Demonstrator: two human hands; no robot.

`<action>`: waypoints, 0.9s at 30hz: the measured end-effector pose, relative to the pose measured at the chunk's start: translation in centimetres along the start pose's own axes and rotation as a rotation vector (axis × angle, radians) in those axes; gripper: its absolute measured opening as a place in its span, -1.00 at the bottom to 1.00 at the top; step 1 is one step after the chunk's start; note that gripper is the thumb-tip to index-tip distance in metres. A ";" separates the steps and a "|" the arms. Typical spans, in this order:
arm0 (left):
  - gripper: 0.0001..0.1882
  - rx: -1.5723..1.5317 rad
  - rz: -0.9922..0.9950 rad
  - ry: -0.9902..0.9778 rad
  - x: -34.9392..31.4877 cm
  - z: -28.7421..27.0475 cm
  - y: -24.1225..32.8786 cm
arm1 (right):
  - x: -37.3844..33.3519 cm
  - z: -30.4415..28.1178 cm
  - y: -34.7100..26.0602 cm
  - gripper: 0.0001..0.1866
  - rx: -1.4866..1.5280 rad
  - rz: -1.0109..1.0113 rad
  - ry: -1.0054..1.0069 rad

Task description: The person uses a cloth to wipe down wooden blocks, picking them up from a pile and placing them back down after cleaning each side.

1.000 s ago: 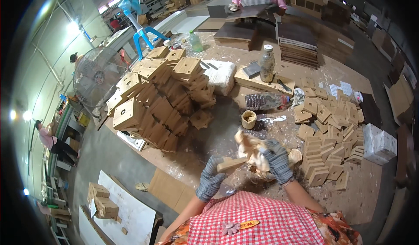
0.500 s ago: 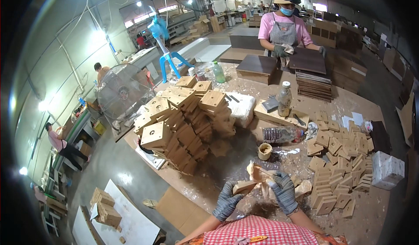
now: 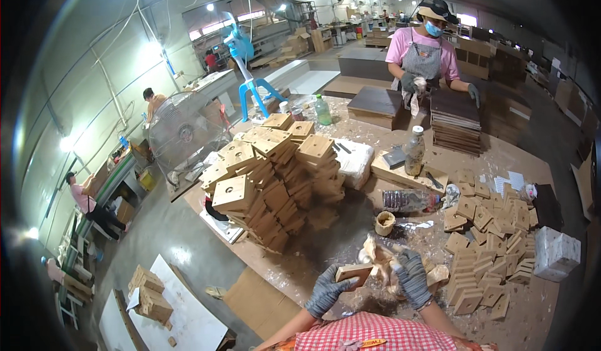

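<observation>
In my left hand (image 3: 325, 293), wearing a grey knit glove, is a small square wooden block (image 3: 354, 275), tilted with one broad side facing me. The fingers are closed round its left side. My right hand (image 3: 410, 278), gloved alike, is closed on a crumpled cream rag (image 3: 379, 262), which hangs just right of the block. Whether rag and block touch, I cannot tell. Just beyond my hands stands a small open tub (image 3: 384, 223) with tan, crusted sides. More cloth (image 3: 437, 276) lies right of my right hand.
Tall stacks of wooden blocks (image 3: 255, 185) with holes fill the table's left side. A loose pile of similar blocks (image 3: 479, 260) lies right, beside a white wrapped bundle (image 3: 556, 254). A plastic bottle (image 3: 410, 200) lies beyond the tub. Across the table, a co-worker (image 3: 426, 60) handles dark panels (image 3: 456, 110).
My left hand has turned the block so more of its broad side shows. The rag has come away from over it, toward the right. My view has shifted slightly.
</observation>
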State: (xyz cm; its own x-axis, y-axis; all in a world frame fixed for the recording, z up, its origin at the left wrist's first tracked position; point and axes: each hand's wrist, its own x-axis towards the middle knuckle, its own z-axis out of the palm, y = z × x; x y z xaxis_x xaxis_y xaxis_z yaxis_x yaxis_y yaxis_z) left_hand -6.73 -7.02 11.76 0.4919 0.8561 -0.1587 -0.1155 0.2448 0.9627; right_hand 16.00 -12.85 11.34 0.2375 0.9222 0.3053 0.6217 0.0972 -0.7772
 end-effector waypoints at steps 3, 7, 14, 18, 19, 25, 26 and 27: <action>-0.58 0.035 -0.080 0.001 0.2 -0.1 0.6 | 1.3 -0.6 -1.0 -0.58 0.491 0.143 0.035; -0.50 -0.486 -0.146 -0.031 0.6 -0.5 -0.2 | 2.3 -1.6 -2.3 -0.64 0.602 0.276 0.012; -0.48 -0.958 -0.236 0.010 1.3 -1.0 -1.7 | -0.4 -0.3 0.3 -0.64 0.744 0.348 0.079; -0.54 -0.801 -0.285 0.072 1.3 -1.5 -1.7 | 0.6 -0.6 -0.6 -0.66 0.758 0.475 -0.013; -0.55 -0.750 -0.323 0.078 1.3 -1.3 -0.7 | 0.3 -1.0 -0.9 -0.68 0.656 0.432 -0.036; -0.53 -0.316 -0.326 0.404 3.1 0.3 -1.7 | 1.4 -1.7 -6.9 -0.67 0.632 0.359 -0.133; -0.53 -0.317 -0.334 0.394 3.4 0.5 -2.1 | 1.4 -1.3 -7.2 -0.67 0.626 0.367 -0.124; -0.52 -0.244 -0.233 0.320 3.7 0.5 -3.0 | 1.4 -0.6 -7.4 -0.66 0.636 0.220 -0.145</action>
State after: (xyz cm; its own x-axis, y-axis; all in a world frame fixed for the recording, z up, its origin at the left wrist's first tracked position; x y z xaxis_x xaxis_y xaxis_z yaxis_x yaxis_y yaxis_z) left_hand -4.18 -4.79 8.41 0.2418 0.8536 -0.4614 -0.2519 0.5145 0.8197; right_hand 12.20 -12.45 17.81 0.1786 0.9820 0.0609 0.0011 0.0617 -0.9981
